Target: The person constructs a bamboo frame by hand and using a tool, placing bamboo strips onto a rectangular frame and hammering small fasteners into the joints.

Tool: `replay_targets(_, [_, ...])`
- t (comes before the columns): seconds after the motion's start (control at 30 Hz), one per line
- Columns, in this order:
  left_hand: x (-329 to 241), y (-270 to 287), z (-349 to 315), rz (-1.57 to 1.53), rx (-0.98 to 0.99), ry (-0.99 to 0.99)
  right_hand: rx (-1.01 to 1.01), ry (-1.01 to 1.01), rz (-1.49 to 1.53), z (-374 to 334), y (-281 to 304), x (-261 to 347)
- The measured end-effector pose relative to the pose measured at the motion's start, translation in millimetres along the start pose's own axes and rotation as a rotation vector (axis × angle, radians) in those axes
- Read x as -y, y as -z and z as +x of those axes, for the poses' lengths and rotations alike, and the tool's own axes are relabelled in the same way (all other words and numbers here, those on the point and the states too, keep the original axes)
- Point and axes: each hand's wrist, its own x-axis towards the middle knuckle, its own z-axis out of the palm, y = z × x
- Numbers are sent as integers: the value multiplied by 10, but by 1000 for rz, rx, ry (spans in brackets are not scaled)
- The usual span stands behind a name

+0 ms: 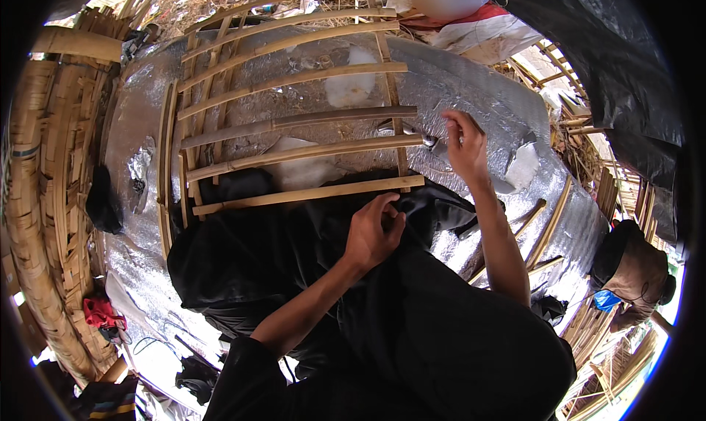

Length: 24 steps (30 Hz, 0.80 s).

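Note:
A bamboo frame [301, 75] of several crosswise slats on long side strips lies before me, its near end by my black-clothed legs. My left hand [376, 231] is curled, thumb and fingertips drawn together, beside the right end of the nearest slat [309, 195]. Anything inside its grip is too small to make out. Raised to the right of the frame, my right hand [467, 147] has bent fingers, with thumb and forefinger close together. Whatever it may pinch cannot be seen. A small metallic tool [429, 140], partly covered by a slat, lies near the frame's right strip.
Silvery sheeting [507, 90] covers the ground beneath the frame. Loose bamboo strips [548, 222] lie to the right. Bundled bamboo [37, 200] stands along the left. A person in brown [636, 274] is at the far right, below black plastic sheeting [596, 53]. White-and-red sacks [471, 38] lie at the back.

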Motion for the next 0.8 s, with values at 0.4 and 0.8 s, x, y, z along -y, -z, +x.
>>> replay_targets(0.4, [-90, -480, 309, -994, -123, 686, 258, 151, -191, -133, -126, -43])
replay_targets(0.8, [-60, -510, 347, -1010, -147, 617, 260, 218, -142, -221, -130, -39])
